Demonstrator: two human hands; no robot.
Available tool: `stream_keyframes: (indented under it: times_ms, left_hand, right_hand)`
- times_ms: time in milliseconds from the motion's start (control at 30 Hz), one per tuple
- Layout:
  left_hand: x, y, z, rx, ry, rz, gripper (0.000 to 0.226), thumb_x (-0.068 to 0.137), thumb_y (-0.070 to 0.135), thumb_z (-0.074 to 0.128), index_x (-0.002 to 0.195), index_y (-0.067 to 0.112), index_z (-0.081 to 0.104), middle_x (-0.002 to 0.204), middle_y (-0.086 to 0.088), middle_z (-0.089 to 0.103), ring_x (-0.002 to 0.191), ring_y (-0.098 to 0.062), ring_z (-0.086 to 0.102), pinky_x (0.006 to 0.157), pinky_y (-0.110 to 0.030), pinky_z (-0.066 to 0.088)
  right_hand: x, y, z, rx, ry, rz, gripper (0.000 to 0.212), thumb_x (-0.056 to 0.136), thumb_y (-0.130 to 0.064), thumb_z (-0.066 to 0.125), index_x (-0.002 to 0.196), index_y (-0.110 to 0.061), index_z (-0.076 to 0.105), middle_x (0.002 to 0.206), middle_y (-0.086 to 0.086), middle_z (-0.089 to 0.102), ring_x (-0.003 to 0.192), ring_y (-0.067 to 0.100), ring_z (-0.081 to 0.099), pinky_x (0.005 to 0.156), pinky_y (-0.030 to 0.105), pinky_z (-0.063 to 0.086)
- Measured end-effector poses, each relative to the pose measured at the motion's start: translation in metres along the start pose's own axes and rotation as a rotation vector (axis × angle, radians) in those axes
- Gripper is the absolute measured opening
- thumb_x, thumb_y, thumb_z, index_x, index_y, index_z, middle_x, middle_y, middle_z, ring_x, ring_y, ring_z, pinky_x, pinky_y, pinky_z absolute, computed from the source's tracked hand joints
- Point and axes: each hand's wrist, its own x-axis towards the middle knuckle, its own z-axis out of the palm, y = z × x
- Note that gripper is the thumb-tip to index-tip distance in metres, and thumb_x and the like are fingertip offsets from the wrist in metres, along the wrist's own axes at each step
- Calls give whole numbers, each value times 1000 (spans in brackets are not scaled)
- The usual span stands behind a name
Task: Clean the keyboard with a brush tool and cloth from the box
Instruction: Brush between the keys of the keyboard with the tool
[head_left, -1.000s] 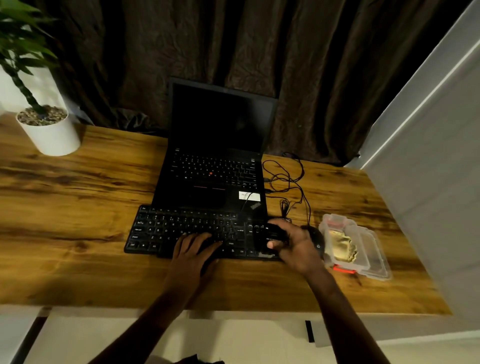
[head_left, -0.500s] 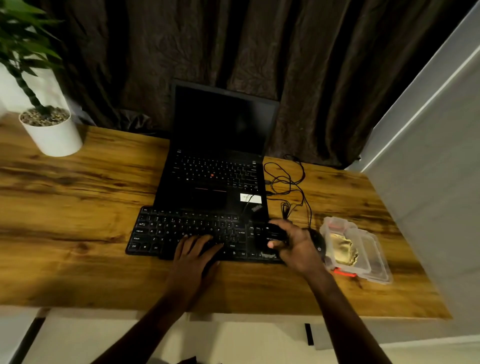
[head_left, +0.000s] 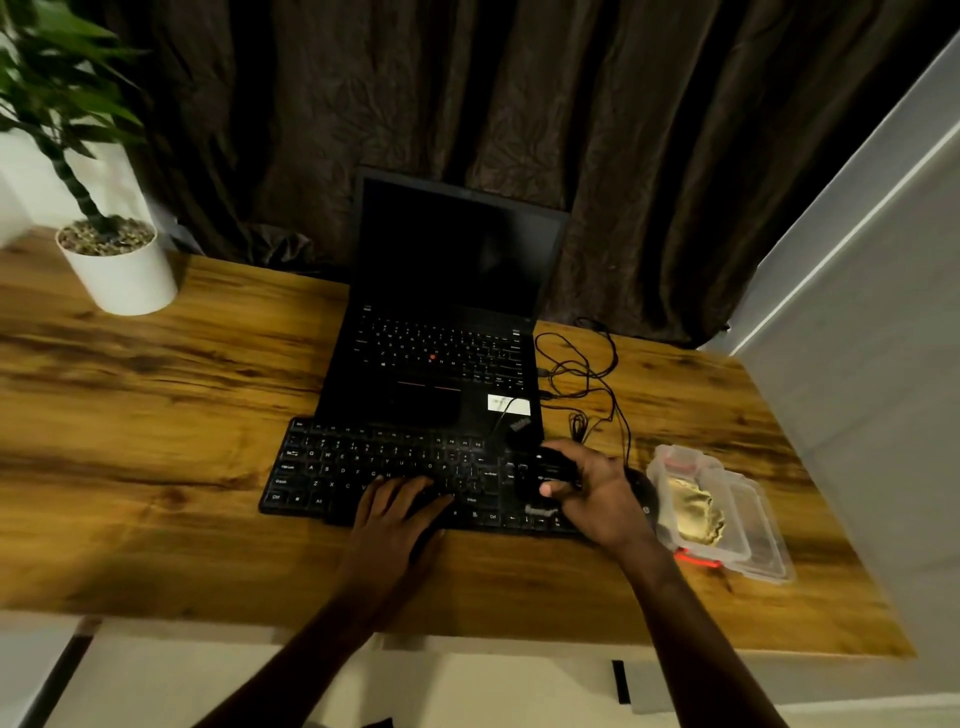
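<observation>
Keyboard (head_left: 374, 467): pressed by flat, open left hand (head_left: 395, 519); dark brush tool (head_left: 545, 470) gripped by right hand (head_left: 597, 493) at right end.

Left hand (head_left: 395, 512) flat on keyboard (head_left: 332, 470); right hand (head_left: 597, 493) grips black brush tool (head_left: 545, 470).

A dark brown crinkled curtain (head_left: 519, 104) hangs behind the wooden counter (head_left: 130, 415). A pale wall (head_left: 872, 338) stands to the right. The light is dim and warm.
</observation>
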Motion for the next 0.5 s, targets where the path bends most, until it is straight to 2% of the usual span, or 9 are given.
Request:
stream_keyframes:
  times_ms: [100,133,267,367,433,500]
  left_hand:
    - [0,0,1,29,7,15,42,93,48,42,131,35,54,137,-2,50,128,-26,42,109,-55,32]
    - [-1,-1,1,28,6,15,42,93,48,43,132,35,53,138,-1,49,129,-26,41,110,-55,31]
    - [-2,-1,2,7,-9,-5,42,96,50,40,134,36,52,141,1,47,133,-25,39,115,-52,24]
    - [-2,1,-1,-1,-15,-5,42,97,51,39,134,36,52,142,1,46,134,-24,38,116,-49,19]
    - [-3,2,-2,3,-14,-7,42,96,50,40,134,36,52,142,2,46,134,-24,38,116,-48,16]
    - [-3,2,-3,5,-16,-11,42,95,48,43,134,37,52,142,2,46,134,-23,37,117,-47,16]
  right_hand:
    - [1,-13,14,57,-3,-14,53,85,-9,73,128,-35,56,110,-19,59,103,-2,60,75,9,53]
    - [1,-15,15,75,-11,-11,53,86,-8,73,129,-33,56,109,-19,59,103,-3,60,74,8,52]
    - [5,-6,5,31,1,-2,53,86,-10,72,127,-39,56,115,-8,64,107,8,63,83,30,60]
    - [11,4,-3,-100,26,9,60,84,-19,72,127,-54,49,117,-2,62,109,18,59,84,42,59]
    - [15,2,-1,-114,38,20,64,84,-20,72,126,-59,45,118,-1,60,108,21,58,82,45,59]
    - [18,-7,4,-71,49,-21,60,85,-13,71,125,-52,51,115,-4,63,105,17,62,77,38,61]
